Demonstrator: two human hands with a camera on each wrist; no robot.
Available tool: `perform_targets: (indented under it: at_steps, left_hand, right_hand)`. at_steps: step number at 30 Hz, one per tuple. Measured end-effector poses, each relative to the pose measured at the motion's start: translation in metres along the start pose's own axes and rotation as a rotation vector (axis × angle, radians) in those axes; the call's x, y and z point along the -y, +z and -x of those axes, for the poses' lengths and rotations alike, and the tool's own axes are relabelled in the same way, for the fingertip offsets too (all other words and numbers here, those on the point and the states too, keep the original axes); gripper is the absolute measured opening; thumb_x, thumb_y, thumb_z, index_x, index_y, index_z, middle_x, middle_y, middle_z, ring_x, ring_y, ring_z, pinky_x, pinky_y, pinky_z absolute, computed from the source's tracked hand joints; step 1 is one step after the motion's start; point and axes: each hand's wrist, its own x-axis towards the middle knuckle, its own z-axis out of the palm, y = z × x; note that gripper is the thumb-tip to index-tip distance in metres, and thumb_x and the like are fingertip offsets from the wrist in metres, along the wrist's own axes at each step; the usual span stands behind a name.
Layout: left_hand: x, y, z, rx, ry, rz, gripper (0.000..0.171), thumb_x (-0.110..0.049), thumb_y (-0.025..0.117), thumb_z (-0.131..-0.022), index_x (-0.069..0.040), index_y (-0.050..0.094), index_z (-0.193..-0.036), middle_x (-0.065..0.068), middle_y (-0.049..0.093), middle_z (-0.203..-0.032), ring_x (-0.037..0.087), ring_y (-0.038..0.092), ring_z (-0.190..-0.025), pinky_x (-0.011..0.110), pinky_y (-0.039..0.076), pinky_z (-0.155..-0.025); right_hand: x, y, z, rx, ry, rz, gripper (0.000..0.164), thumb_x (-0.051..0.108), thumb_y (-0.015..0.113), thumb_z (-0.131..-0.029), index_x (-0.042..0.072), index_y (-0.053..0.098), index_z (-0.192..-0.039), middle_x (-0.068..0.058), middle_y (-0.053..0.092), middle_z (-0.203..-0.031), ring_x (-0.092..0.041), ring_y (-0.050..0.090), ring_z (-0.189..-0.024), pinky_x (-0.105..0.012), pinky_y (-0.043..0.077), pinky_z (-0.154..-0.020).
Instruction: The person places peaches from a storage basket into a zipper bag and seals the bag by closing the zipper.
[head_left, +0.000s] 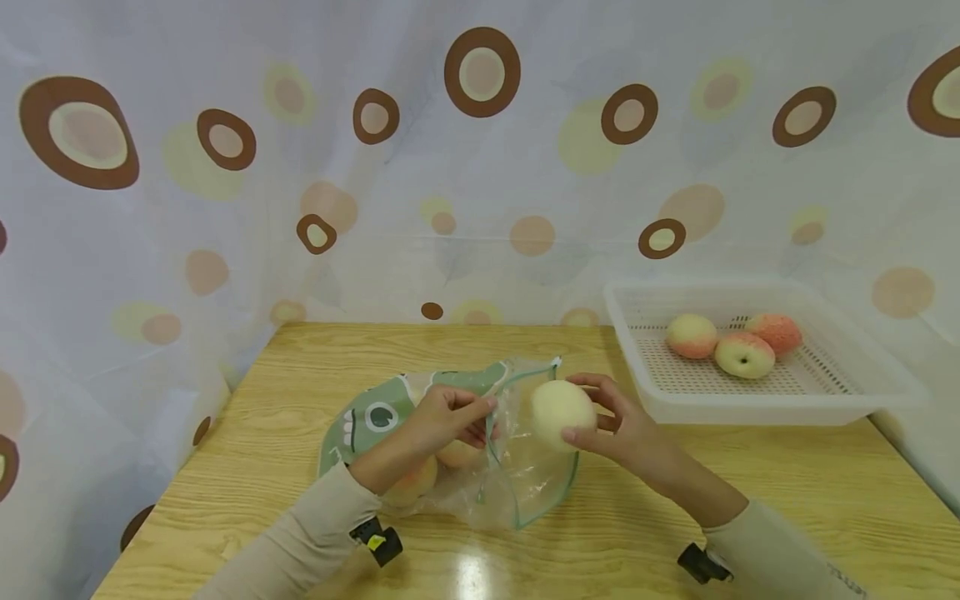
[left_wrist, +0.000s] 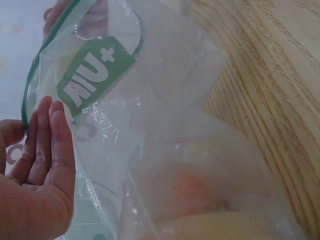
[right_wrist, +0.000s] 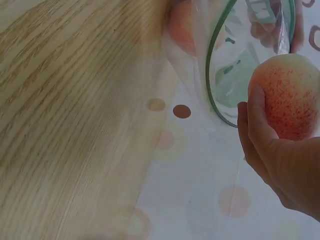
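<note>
A clear zip bag [head_left: 534, 492] with a green cartoon print lies on the table, its green-edged mouth facing right. My left hand [head_left: 447, 421] pinches the rim of that mouth between thumb and fingers, also seen in the left wrist view. Inside the bag are peaches [head_left: 411, 483], partly hidden by the print and my left arm. With my right hand [head_left: 626, 429] I grip a pale yellow peach [head_left: 562, 412] right at the bag's mouth. From the right wrist view, this peach [right_wrist: 289, 97] shows a red speckled side, thumb and fingers around it.
At the right back of the wooden table [head_left: 637, 533] stands a white perforated plastic basket [head_left: 780, 408] holding three peaches [head_left: 744, 356]. A curtain [head_left: 480, 183] with brown and yellow spots hangs behind the table and along both sides.
</note>
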Motion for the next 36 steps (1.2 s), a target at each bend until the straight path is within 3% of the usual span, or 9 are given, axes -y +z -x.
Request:
perform_targets:
  at_steps: [3, 9, 14, 21, 26, 36]
  left_hand:
    - [0.000, 0.000, 0.000, -0.003, 0.004, 0.004, 0.035, -0.020, 0.056, -0.098, 0.013, 0.066, -0.094, 0.004, 0.069, -0.073, 0.011, 0.065, -0.064, 0.031, 0.059, -0.066]
    - [-0.001, 0.001, 0.001, -0.015, 0.011, -0.003, 0.035, -0.019, 0.056, -0.098, 0.014, 0.066, -0.095, 0.001, 0.067, -0.070, 0.010, 0.064, -0.063, 0.031, 0.059, -0.066]
    - [-0.001, 0.004, 0.000, -0.030, -0.005, 0.000, 0.035, -0.020, 0.057, -0.097, 0.014, 0.066, -0.094, -0.001, 0.066, -0.068, 0.010, 0.063, -0.061, 0.031, 0.059, -0.065]
    - [0.004, 0.005, -0.002, -0.014, 0.001, 0.000, 0.034, -0.019, 0.057, -0.097, 0.013, 0.066, -0.091, 0.000, 0.067, -0.068, 0.010, 0.064, -0.061, 0.030, 0.059, -0.064]
    - [0.005, 0.007, -0.002, -0.007, 0.000, -0.006, 0.034, -0.018, 0.057, -0.097, 0.014, 0.066, -0.090, -0.001, 0.066, -0.067, 0.009, 0.064, -0.061, 0.032, 0.059, -0.064]
    - [0.007, 0.009, -0.002, 0.014, -0.005, -0.005, 0.035, -0.019, 0.055, -0.099, 0.014, 0.066, -0.091, -0.001, 0.066, -0.069, 0.010, 0.065, -0.062, 0.029, 0.058, -0.064]
  right_hand:
    - [-0.006, 0.014, -0.005, -0.059, -0.063, 0.113, 0.068, 0.017, 0.074, -0.084, 0.015, 0.036, -0.141, -0.020, 0.033, -0.143, -0.037, 0.055, -0.112, -0.038, 0.056, -0.082]
    - [-0.020, 0.040, -0.012, -0.206, -0.247, 0.483, 0.072, 0.018, 0.082, -0.077, 0.006, 0.042, -0.135, -0.021, 0.042, -0.130, -0.028, 0.056, -0.098, -0.027, 0.055, -0.070]
    - [-0.028, 0.051, -0.017, -0.238, -0.221, 0.634, 0.070, 0.018, 0.083, -0.075, 0.007, 0.045, -0.133, -0.018, 0.045, -0.124, -0.028, 0.058, -0.095, -0.031, 0.057, -0.068]
    - [-0.032, 0.053, -0.022, -0.206, -0.144, 0.751, 0.066, 0.018, 0.082, -0.074, 0.003, 0.049, -0.130, -0.019, 0.051, -0.118, -0.028, 0.061, -0.086, -0.035, 0.057, -0.062]
    - [-0.034, 0.055, -0.026, -0.188, -0.109, 0.804, 0.064, 0.017, 0.083, -0.073, 0.000, 0.051, -0.127, -0.019, 0.055, -0.114, -0.029, 0.061, -0.089, -0.041, 0.056, -0.067]
    - [-0.029, 0.046, -0.024, -0.160, -0.141, 0.724, 0.061, 0.013, 0.080, -0.077, -0.004, 0.052, -0.129, -0.020, 0.059, -0.121, -0.034, 0.063, -0.100, -0.040, 0.057, -0.079]
